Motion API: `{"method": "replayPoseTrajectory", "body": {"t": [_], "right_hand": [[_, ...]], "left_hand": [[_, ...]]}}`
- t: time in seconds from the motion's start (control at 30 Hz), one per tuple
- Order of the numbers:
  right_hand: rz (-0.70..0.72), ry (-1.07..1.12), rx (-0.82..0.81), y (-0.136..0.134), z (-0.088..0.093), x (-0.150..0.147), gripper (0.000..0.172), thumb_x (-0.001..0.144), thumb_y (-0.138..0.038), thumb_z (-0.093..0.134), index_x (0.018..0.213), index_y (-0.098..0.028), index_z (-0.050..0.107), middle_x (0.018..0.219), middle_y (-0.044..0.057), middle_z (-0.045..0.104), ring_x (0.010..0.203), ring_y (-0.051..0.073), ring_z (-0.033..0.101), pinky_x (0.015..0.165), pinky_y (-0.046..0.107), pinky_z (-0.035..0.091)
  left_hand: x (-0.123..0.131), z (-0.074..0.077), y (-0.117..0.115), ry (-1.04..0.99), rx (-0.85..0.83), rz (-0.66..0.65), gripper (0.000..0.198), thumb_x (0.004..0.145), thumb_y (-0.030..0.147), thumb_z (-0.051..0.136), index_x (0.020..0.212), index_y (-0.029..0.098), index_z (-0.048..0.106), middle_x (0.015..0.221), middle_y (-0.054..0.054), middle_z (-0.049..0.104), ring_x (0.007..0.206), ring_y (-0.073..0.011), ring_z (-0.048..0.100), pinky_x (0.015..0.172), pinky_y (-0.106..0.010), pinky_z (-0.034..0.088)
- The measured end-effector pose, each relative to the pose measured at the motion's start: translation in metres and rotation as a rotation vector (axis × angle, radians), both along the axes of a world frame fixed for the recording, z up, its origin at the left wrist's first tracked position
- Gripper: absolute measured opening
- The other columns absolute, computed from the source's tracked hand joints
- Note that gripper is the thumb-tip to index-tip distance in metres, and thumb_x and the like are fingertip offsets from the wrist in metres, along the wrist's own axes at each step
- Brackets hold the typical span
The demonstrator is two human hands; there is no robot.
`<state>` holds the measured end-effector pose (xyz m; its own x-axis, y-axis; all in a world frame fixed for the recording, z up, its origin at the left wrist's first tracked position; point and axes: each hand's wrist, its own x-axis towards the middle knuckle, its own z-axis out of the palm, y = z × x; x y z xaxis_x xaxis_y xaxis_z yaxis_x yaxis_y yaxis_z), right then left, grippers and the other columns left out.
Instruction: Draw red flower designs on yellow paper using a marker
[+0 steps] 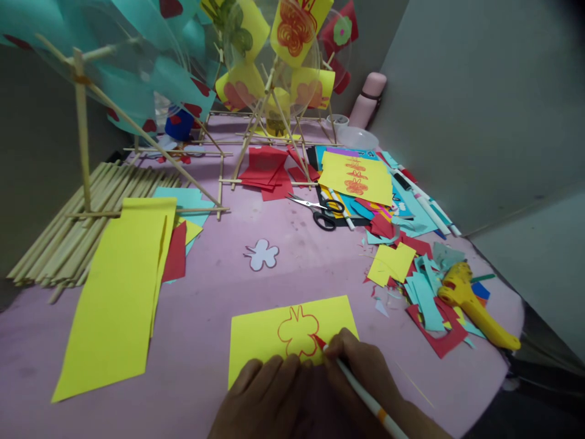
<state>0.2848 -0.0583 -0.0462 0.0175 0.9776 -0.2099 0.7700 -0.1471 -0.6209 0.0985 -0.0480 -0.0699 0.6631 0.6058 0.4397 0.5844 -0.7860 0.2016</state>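
Observation:
A yellow paper (256, 332) lies near the table's front edge, with a red butterfly outline (298, 331) drawn on it. My left hand (269, 396) rests flat on the lower part of this sheet, fingers extended. In my right hand (361, 372) is a white marker (365, 396), its red tip touching the right side of the outline. Beyond the sheet, a small white butterfly cutout (262, 255) lies on the pink tabletop (219, 268).
Long yellow strips (109, 305) and wooden sticks (91, 219) lie left. Scissors (320, 210) and red papers (269, 171) are further back. Paper scraps (425, 292) and a yellow glue gun (478, 308) sit right. Stick frames with decorated wheels (274, 61) stand behind.

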Motion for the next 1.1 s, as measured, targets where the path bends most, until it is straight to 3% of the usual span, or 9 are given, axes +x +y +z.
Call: {"method": "replayPoseTrajectory", "body": {"t": [0.13, 0.37, 0.67, 0.87, 1.1], "right_hand": [[-0.006, 0.012, 0.027, 0.000, 0.000, -0.001, 0.011, 0.072, -0.012, 0.050, 0.069, -0.022, 0.050, 0.056, -0.001, 0.066, 0.048, 0.015, 0.061, 0.047, 0.018, 0.041], [-0.037, 0.059, 0.085, -0.002, -0.001, -0.002, 0.010, 0.070, -0.014, 0.047, 0.067, -0.023, 0.048, 0.057, -0.001, 0.067, 0.047, 0.014, 0.062, 0.046, 0.018, 0.040], [-0.022, 0.145, 0.329, -0.005, -0.027, 0.003, 0.009, 0.068, -0.018, 0.044, 0.064, -0.024, 0.049, 0.050, -0.003, 0.065, 0.039, 0.012, 0.057, 0.039, 0.016, 0.037], [-0.034, 0.130, 0.263, -0.008, -0.018, -0.005, 0.010, 0.071, -0.017, 0.045, 0.066, -0.023, 0.050, 0.050, -0.004, 0.063, 0.042, 0.011, 0.058, 0.042, 0.015, 0.040], [0.014, 0.197, 0.207, -0.007, -0.010, -0.026, 0.009, 0.068, -0.015, 0.048, 0.067, -0.023, 0.051, 0.055, -0.003, 0.066, 0.048, 0.013, 0.062, 0.048, 0.017, 0.044]], "left_hand": [[-0.003, 0.000, -0.002, 0.070, -0.053, -0.012, 0.041, 0.101, 0.030, 0.019, 0.103, 0.021, 0.060, 0.098, 0.001, 0.067, 0.087, -0.0170, 0.058, 0.079, -0.034, 0.037], [-0.001, -0.001, -0.002, 0.008, -0.042, 0.014, 0.042, 0.101, 0.034, 0.021, 0.099, 0.022, 0.061, 0.093, 0.002, 0.068, 0.084, -0.0159, 0.059, 0.078, -0.033, 0.038], [-0.001, 0.005, 0.001, -0.011, 0.055, 0.019, 0.041, 0.101, 0.031, 0.021, 0.096, 0.021, 0.060, 0.088, 0.001, 0.068, 0.076, -0.0156, 0.060, 0.073, -0.032, 0.040], [-0.025, 0.004, 0.002, 0.053, 0.077, 0.125, 0.023, 0.097, 0.025, 0.036, 0.099, 0.018, 0.058, 0.097, -0.004, 0.067, 0.080, -0.0189, 0.061, 0.072, -0.033, 0.044], [-0.023, 0.005, 0.005, 0.070, 0.049, 0.115, 0.026, 0.097, 0.021, 0.032, 0.095, 0.018, 0.057, 0.096, -0.004, 0.067, 0.079, -0.0175, 0.061, 0.069, -0.031, 0.046]]}}
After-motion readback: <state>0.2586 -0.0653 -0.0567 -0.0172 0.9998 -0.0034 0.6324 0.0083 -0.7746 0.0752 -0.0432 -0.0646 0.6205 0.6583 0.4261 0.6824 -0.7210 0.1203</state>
